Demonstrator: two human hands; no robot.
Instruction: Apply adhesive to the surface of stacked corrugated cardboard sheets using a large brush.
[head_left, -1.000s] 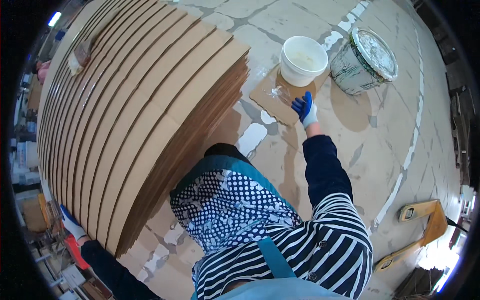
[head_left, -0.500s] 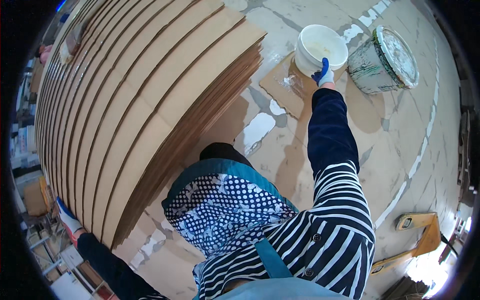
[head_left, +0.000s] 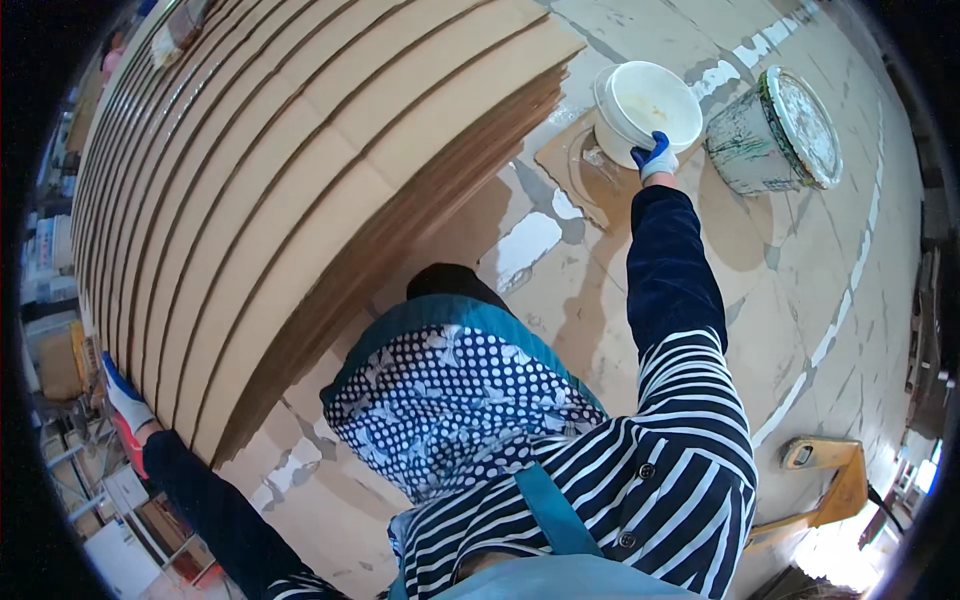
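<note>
My right hand, in a white and blue glove, is closed on the near rim of a white plastic bucket. Pale residue coats the bucket's inside, and a piece of brown cardboard lies under and beside it. At the far left, my gloved left hand lies with fingers stretched along the near-left edge of a tall stack of brown cardboard sheets. The sheets are fanned in overlapping strips, with shiny wet-looking patches toward the far left. A brush with pale bristles rests on top there.
A paint-smeared bucket with a crusted white top stands right of the white one. At the lower right is a yellow pallet-jack-like frame. Worn floor with white patches lies ahead of me. Shelving and clutter line the left.
My view has shifted slightly. My right hand's fingers have curled further over the bucket rim, and the bucket sits slightly farther right in view. My left hand stays at the stack's edge.
</note>
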